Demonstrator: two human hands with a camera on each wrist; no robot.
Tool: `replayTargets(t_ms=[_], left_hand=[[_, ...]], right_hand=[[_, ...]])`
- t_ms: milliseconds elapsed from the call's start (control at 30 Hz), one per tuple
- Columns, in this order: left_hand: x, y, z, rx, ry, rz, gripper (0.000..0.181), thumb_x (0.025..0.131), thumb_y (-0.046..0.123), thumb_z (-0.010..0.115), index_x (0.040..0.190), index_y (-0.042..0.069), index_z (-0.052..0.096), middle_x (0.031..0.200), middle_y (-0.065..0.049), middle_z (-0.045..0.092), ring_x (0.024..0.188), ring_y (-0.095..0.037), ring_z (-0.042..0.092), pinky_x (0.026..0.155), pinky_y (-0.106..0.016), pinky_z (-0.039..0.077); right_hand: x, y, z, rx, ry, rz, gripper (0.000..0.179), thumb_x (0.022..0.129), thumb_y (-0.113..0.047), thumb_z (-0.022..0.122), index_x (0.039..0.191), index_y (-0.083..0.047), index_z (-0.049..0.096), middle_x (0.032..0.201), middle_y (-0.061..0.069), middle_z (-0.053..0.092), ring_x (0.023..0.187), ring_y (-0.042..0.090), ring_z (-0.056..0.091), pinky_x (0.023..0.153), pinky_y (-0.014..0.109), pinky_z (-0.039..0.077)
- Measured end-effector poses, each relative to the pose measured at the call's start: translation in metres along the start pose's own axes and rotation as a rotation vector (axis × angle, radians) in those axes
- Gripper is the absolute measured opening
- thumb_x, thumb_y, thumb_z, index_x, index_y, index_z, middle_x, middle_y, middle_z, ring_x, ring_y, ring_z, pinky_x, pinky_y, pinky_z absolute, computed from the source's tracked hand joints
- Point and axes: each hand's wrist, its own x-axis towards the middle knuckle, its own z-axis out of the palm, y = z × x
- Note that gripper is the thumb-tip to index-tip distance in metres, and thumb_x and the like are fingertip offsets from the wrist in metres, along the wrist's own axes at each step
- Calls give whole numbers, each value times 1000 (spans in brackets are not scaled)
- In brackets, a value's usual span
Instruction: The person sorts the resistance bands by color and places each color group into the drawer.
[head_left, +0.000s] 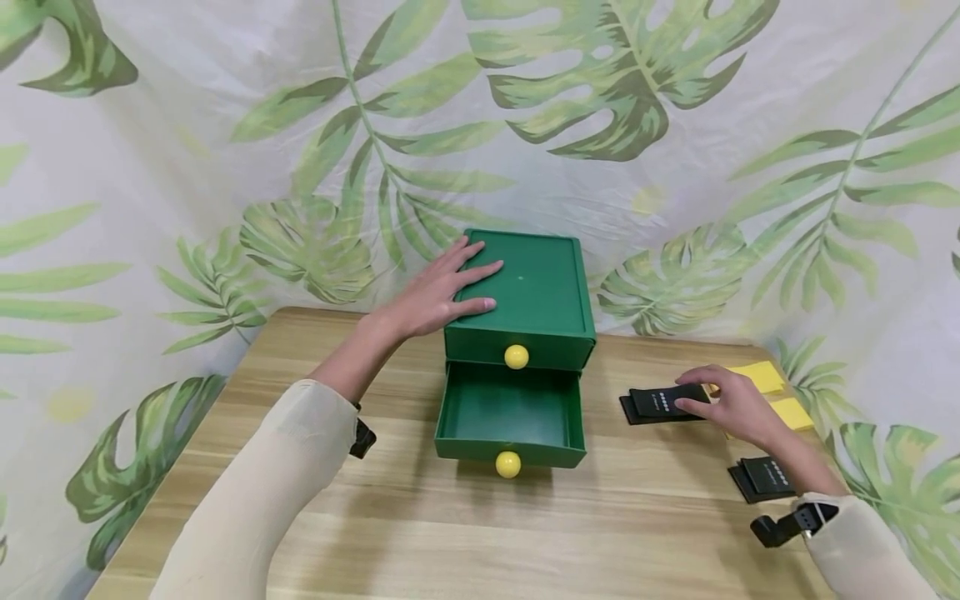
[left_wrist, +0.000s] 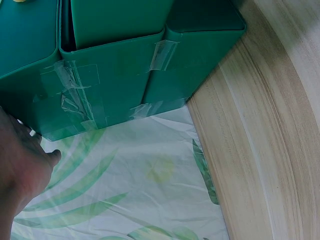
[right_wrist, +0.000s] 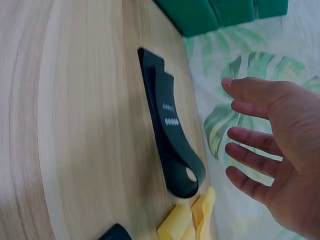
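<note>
head view bright, soft shadows on the table (head_left: 615, 533); 2 wrist views dimmer, hazier

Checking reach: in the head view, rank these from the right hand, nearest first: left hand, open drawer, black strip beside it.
1. Black strip, by the right hand.
2. Open drawer, left of the strip.
3. Left hand, over the cabinet top.
</note>
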Motion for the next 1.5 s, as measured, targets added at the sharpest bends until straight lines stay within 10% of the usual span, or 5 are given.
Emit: replayTargets(t_ms=[967,1300,1500], left_hand=[[-2,1,1,-5,3,-3,73,107,62,50,169,26,32,179,-10,8,165,-30,-8,130,-59,5],[-2,2,0,-7,9,1,70,108,54,54,168,25,34,178,-11,10,165,-30,-8,129,-60,6],[-2,3,-1,-14,8,0,71,108,55,54,168,24,34,178,-11,10,165,-30,-8,129,-60,6]], right_hand=[[-5,52,10,31,-153,246,39,93,-23,85,119,4,76,115,29,73,103,47,72,86,60,57],[-5,55,19,46,-103,231,34,87,-14,89,115,1,78,86,6,63,97,39,74,73,34,53],[-5,50,20,85,-26,208,30,84,-8,90,111,0,80,107,21,73,96,38,73,73,25,55]])
